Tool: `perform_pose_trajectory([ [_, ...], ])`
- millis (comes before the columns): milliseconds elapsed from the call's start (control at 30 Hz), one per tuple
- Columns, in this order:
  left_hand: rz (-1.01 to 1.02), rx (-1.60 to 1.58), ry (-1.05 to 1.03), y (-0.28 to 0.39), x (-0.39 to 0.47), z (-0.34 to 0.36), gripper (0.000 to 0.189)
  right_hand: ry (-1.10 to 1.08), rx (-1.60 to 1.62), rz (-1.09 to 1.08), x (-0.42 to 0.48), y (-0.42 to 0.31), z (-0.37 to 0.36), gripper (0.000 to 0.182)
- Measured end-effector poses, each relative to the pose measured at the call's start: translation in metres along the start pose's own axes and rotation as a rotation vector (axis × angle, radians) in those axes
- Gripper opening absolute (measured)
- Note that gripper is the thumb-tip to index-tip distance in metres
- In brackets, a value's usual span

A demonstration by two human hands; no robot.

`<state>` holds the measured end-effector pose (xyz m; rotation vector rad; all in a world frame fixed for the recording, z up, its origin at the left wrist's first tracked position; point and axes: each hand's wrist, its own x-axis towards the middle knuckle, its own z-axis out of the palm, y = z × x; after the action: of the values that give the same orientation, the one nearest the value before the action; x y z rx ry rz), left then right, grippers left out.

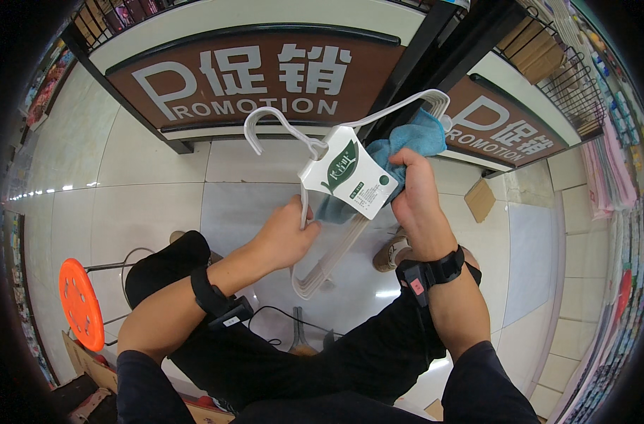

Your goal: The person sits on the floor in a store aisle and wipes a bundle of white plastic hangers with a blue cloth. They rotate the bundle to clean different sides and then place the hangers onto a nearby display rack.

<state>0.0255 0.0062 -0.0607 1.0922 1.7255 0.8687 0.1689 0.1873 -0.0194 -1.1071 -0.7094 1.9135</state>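
A bundle of white plastic clothes hangers (330, 254) is held up in front of me, its hooks pointing to the upper left. Around the hangers near the hooks sits a white cardboard sleeve (351, 172) with a green leaf print and writing. My left hand (287, 233) grips the hangers' bar just below the sleeve's left edge. In my right hand (420, 204) is a blue cloth (420, 135), bunched behind the sleeve and against the hangers' upper right end. Part of the cloth hangs behind the sleeve; my right fingertips are partly hidden.
Display racks with brown promotion signs (237, 79) stand ahead, wire baskets (576, 79) at the right one. An orange stool (82, 305) is at left, near cardboard boxes (91, 365). A cardboard piece (479, 200) lies on the tiled floor. Packed shelves (613, 318) line the right side.
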Motion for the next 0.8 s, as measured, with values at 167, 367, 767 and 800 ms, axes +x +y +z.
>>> perform_pose_trajectory([
  [167, 0.091, 0.047, 0.033, 0.005, -0.005, 0.002, 0.024, -0.025, -0.068, -0.053, 0.0, -0.005, -0.008, 0.018],
  [367, 0.174, 0.124, 0.049, 0.023, -0.006, -0.006, 0.029, -0.035, 0.007, 0.007, 0.012, -0.013, -0.02, 0.019],
  [767, 0.151, 0.18, 0.015, 0.037, -0.007, -0.012, 0.034, -0.047, 0.123, 0.111, 0.018, -0.026, -0.023, 0.018],
  [800, 0.158, 0.182, 0.018, 0.038, -0.008, -0.013, 0.034, -0.042, 0.137, 0.122, 0.014, -0.029, -0.018, 0.019],
])
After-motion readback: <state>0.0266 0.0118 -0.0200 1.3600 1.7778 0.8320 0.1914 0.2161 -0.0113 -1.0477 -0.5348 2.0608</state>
